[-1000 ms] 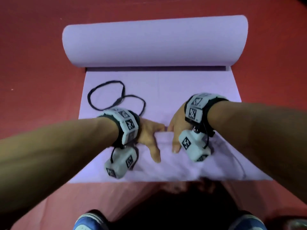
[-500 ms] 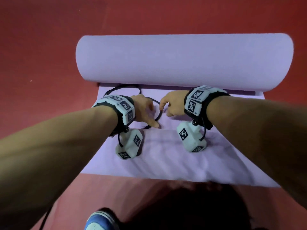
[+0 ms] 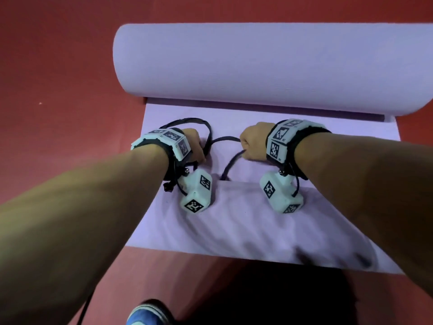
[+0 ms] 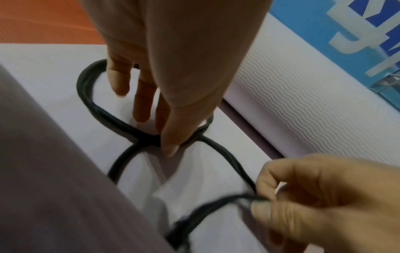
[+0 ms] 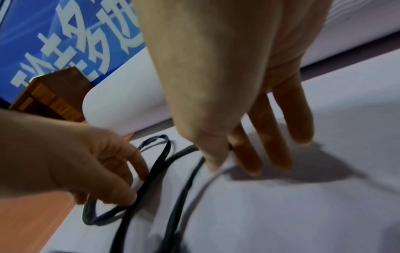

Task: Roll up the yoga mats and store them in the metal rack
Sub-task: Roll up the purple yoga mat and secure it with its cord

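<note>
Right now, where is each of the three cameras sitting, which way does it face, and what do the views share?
Head: looks down from above at the half-rolled lilac foam yoga mat on the red floor; both forearms, left hand and right hand show.
Left wrist: looks along the left hand pressing the thin black elastic strap; the right hand pinches it.
Right wrist: looks along the right hand toward the left hand.
Shared: all three show both hands, strap and mat.
</note>
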The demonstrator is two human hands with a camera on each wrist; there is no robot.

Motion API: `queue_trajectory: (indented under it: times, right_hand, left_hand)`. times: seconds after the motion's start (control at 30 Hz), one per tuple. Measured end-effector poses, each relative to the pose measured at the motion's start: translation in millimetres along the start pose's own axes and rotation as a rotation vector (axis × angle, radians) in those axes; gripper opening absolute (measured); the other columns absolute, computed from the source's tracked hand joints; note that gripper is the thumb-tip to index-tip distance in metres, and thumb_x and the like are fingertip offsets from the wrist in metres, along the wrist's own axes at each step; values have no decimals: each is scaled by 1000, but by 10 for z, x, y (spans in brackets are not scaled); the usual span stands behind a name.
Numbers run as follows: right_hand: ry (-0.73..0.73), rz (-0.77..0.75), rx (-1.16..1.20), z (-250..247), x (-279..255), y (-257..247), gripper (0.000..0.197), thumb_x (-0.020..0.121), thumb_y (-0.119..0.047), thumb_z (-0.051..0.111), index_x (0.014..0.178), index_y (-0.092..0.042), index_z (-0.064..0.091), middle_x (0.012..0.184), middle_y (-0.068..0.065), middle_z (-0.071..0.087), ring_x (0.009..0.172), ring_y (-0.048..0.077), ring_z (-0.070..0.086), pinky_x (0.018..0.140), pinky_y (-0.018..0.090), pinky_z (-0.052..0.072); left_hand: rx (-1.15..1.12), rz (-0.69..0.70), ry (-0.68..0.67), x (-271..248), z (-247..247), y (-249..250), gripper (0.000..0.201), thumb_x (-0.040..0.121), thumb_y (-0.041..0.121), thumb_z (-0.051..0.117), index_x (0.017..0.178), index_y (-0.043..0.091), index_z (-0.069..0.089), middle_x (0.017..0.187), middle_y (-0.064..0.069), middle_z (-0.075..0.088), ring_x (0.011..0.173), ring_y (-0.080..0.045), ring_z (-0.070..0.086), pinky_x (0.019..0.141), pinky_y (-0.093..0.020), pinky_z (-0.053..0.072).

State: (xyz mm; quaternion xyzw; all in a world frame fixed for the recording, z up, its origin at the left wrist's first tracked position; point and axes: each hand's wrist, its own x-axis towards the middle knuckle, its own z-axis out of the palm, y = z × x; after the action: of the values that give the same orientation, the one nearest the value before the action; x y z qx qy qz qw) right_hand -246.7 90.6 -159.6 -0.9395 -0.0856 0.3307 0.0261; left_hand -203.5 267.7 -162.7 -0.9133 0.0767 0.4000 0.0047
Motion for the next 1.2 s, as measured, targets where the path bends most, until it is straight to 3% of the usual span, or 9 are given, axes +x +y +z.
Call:
queue_trajectory:
  times: [0.27,0.43,0.6,0.7,0.87,0.93,1.0,1.1,1.2]
  right_hand:
    - [69,-91,172,-88,-90,11,14,77,-8,57,75,-22,55,81,-4,60,84,23,58,67,27,45]
    - [77,-166,178,-150,-179,-24,59,83,-11,61,135,-36,47,92,1,63,90,27,61,79,36,53]
    - [110,-35,89,-156,-231,73,7,87,-19,58,82,-24,58,87,6,58,85,30,60,68,30,45]
    - [147,107,124,-175,-307,234,9,89,-23,56,83,-17,60,80,7,53,76,31,59,65,30,45]
    - [72,226,24,-123,-530,445,28,91,-15,54,65,-13,44,64,4,47,53,19,44,55,28,38]
    - [77,287,63,-107,-612,555,26,91,-17,54,67,-11,45,64,5,46,52,19,44,52,27,36]
    - [115,350,121,-112,-716,673,26,90,-22,55,70,-9,46,69,7,50,59,26,50,56,29,40]
    - [191,458,252,-193,-826,795,23,87,-20,55,68,-10,47,80,13,54,71,32,53,64,32,42]
    - [249,508,547,-280,-937,903,17,83,-16,51,70,-6,56,84,17,67,72,32,61,64,32,50]
  left_hand:
    - [-59,61,-55,-110,42,11,15,83,31,75,94,21,72,85,2,62,86,-20,58,75,-26,44]
    - [-259,270,-64,-276,38,280,13,84,15,71,78,24,65,69,10,57,64,-9,51,49,-7,39]
    - [-191,432,13,-422,-34,434,12,84,31,75,89,25,65,84,6,61,78,-14,53,74,-19,45]
    - [-45,553,-3,-616,-77,620,103,67,58,80,148,22,28,127,-3,45,115,-19,44,100,-31,39]
    - [449,531,-171,-826,164,1064,159,48,74,81,147,24,-33,161,-3,-23,150,-34,-6,116,-61,19]
    - [526,514,-132,-810,137,1122,157,50,70,82,148,25,-31,159,-6,-30,149,-36,-13,116,-64,16]
    - [551,548,-19,-855,23,1196,143,54,61,86,155,26,-9,161,-10,-7,147,-37,9,113,-56,27]
    - [504,584,-8,-955,-162,1347,91,68,38,87,139,23,32,134,-9,44,103,-26,49,83,-35,44]
    - [659,552,-110,-1131,-192,1540,47,83,26,76,123,18,52,86,5,60,63,-12,49,51,-23,36]
